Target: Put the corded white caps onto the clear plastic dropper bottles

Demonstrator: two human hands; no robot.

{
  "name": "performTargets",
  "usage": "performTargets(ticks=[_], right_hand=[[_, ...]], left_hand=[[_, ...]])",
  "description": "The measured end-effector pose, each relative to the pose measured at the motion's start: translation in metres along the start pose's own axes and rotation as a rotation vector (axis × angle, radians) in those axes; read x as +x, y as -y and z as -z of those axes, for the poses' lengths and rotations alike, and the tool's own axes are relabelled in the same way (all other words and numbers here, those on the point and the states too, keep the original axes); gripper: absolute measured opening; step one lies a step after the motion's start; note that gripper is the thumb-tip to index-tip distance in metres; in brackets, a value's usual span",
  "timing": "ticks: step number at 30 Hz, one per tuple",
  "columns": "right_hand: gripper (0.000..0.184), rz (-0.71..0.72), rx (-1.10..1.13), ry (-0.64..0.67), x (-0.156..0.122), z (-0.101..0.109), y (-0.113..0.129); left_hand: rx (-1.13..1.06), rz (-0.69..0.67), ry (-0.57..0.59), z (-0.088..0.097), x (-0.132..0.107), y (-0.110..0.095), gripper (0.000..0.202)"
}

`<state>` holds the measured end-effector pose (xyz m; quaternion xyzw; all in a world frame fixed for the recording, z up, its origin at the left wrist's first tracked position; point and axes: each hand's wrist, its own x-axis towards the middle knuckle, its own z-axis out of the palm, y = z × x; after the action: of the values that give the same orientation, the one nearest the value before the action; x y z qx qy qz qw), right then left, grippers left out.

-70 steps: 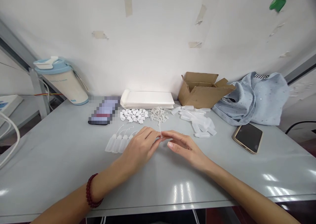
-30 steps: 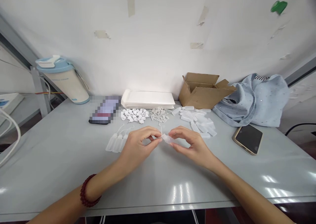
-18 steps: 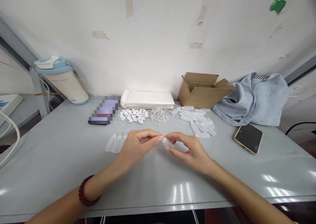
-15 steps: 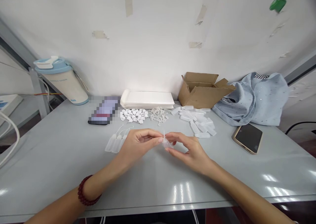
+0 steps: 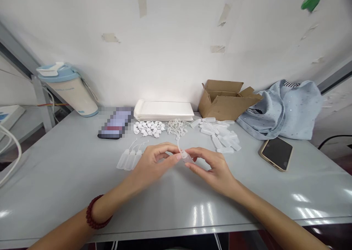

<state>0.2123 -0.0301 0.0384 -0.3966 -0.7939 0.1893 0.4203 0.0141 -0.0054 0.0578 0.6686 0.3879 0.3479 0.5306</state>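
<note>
Over the middle of the grey table (image 5: pixel 68 176), my right hand (image 5: pixel 213 167) grips a small clear plastic bottle (image 5: pixel 187 157) lying on its side. My left hand (image 5: pixel 154 163) pinches at the bottle's neck, where a thin white strap (image 5: pixel 178 144) sticks up. Both hands are closed on the bottle. To the left of my left hand lies a row of bottles with straps (image 5: pixel 129 158). Behind my hands lie a pile of white caps (image 5: pixel 148 128), a tangle of white straps (image 5: pixel 176 127) and a heap of bare bottles (image 5: pixel 221 134).
A phone (image 5: pixel 114 124) lies at the back left, another phone (image 5: pixel 276 153) at the right. A stack of white trays (image 5: pixel 163 111), an open cardboard box (image 5: pixel 225 101), a blue cloth bag (image 5: pixel 286 108) and a blue-lidded jug (image 5: pixel 70 90) stand along the wall.
My right hand picked a bare bottle from the heap and brought it to the strap my left hand held. Both hands now hold bottle and strap together, shifted only slightly.
</note>
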Motion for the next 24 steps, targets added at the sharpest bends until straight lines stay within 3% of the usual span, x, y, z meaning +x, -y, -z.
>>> performTargets(ticks=[7,11,18,20,22,24], right_hand=[[0.018,-0.074,0.059,0.000,-0.002,-0.004,0.005],[0.028,-0.187,0.232,0.043,-0.002,-0.004,0.004],[0.037,-0.179,0.344,0.119,-0.004,-0.002,0.003],[0.034,-0.229,0.330,0.106,-0.004,-0.003,0.003],[0.029,-0.301,0.315,0.080,-0.004,-0.005,0.001],[0.027,-0.371,0.322,0.061,-0.004,-0.007,0.001]], left_hand=[[0.038,0.046,0.014,-0.005,-0.001,0.002,0.019],[-0.019,-0.007,0.061,-0.002,0.000,0.005,0.016],[-0.015,-0.056,0.106,0.002,0.001,0.004,0.015],[0.092,-0.055,0.065,0.001,0.001,0.006,0.017],[0.264,-0.095,-0.056,-0.002,0.000,0.010,0.018],[0.434,-0.251,-0.213,-0.004,-0.001,0.015,0.015]])
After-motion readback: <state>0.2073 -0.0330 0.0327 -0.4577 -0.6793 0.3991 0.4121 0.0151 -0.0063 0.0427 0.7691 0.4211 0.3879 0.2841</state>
